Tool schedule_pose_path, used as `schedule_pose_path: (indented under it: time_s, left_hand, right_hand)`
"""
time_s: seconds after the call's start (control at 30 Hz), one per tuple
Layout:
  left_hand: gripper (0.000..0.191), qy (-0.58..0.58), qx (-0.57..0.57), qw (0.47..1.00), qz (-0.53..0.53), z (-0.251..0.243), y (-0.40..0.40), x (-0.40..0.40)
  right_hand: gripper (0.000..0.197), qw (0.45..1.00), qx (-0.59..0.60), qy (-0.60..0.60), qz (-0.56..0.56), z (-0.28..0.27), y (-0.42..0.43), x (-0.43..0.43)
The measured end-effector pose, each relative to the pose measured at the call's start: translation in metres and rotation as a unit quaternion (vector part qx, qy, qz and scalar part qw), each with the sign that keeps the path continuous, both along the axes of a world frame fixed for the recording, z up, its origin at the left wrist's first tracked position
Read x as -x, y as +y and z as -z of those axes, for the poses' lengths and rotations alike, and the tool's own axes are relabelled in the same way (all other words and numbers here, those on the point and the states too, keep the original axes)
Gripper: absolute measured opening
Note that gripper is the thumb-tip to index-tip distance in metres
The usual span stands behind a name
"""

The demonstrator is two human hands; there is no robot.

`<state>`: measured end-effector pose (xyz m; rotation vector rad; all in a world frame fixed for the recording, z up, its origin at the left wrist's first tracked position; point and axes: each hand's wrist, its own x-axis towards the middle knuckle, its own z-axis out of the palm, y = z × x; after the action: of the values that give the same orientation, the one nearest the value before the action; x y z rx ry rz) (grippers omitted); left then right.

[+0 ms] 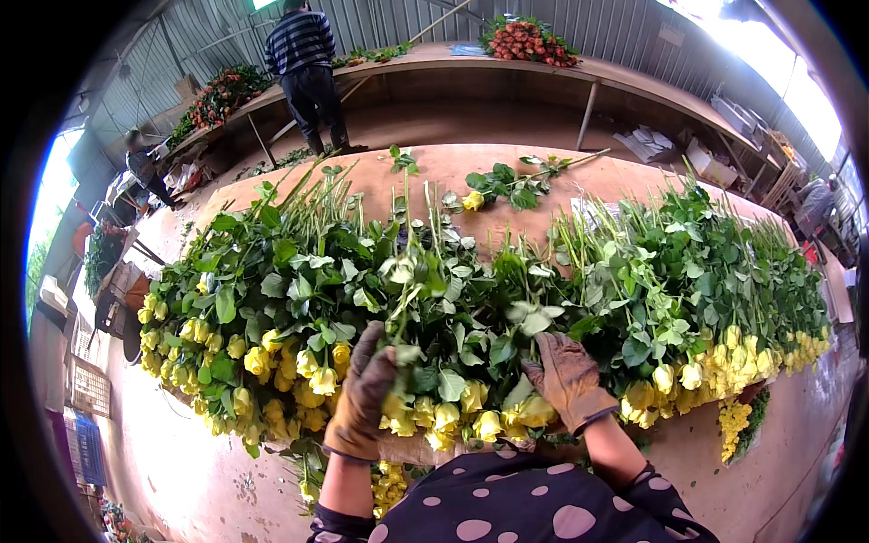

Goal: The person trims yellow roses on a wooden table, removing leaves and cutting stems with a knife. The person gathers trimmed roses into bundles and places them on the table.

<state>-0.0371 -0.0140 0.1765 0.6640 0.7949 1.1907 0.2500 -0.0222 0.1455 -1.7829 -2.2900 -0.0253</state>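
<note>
Both of my hands wear brown work gloves. My left hand (366, 387) is raised over the near edge of the pile, its fingers around or against the stem of a yellow rose (405, 298) whose leaves look blurred. Over to the right, my right hand (563, 380) lies palm down, fingertips at the leaves of another stem (534, 319); whether it grips that stem cannot be told. Between and around my hands lie many long-stemmed yellow roses (446, 415), blooms towards me and cut stems pointing away.
A wooden table (516, 227) bears the roses and, farther back, a loose yellow rose (473, 200). Orange-red roses (529, 44) lie on a long bench (434, 62) by the metal wall. One person (302, 61) stands there; another (144, 163) is at the left. Crates (90, 388) stand lower left.
</note>
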Motion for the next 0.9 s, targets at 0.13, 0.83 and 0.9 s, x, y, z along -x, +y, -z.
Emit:
schedule_pose_path:
  time_s: [0.13,0.83,0.9]
  left_hand:
    - [0.069,0.315,-0.213,0.916,0.129,0.013,-0.028,-0.058]
    - [0.066,0.817,-0.052,0.468,0.332,0.123,-0.039,-0.014]
    - [0.068,0.810,-0.099,0.507,0.277,0.108,-0.039,-0.014]
  right_hand:
    - [0.043,0.904,0.008,0.410,-0.124,-0.013,0.000,0.042]
    - [0.026,0.939,0.327,0.064,-0.088,0.033,0.074,0.091]
    - [0.028,0.852,0.417,0.317,0.000,-0.023,0.085,0.069]
